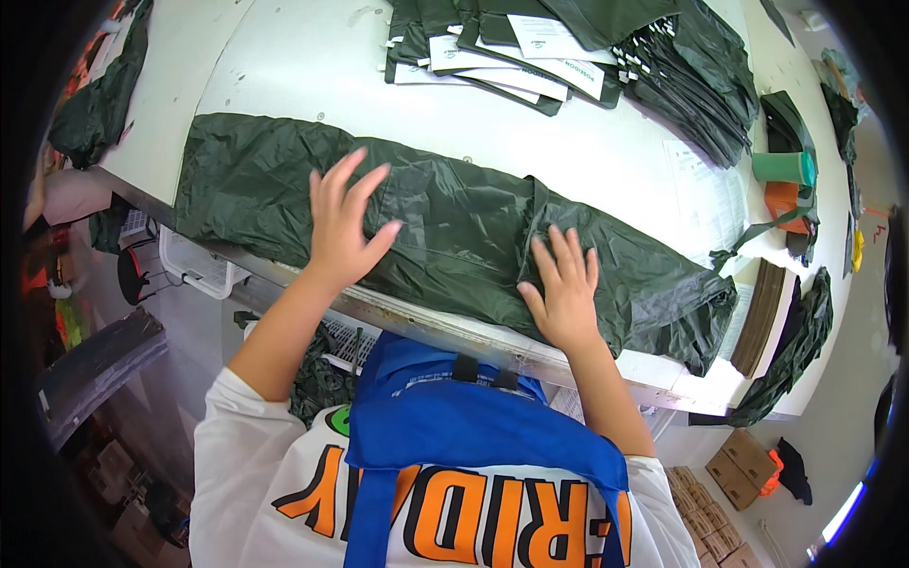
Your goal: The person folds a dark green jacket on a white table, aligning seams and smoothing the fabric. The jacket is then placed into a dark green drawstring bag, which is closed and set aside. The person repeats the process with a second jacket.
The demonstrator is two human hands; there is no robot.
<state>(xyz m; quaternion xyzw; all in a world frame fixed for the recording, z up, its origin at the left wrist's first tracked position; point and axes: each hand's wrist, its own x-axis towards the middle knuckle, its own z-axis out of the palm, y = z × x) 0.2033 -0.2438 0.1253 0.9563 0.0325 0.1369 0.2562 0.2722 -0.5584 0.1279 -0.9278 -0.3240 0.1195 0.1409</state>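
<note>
Left hand (347,237) and right hand (566,295), fingers spread, lie over dark green cloth (454,208) along the near edge of the bench (275,71); even, outward pressure should best flatten creases.

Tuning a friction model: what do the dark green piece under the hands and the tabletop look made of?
Dark green piece: probably thin coated synthetic fabric, satin sheen; crisp wrinkles and bright highlights suggest it, though plastic film is possible.
Tabletop: seemingly laminate or painted board, smooth, slightly glossy white; soft glare suggests it.
</note>
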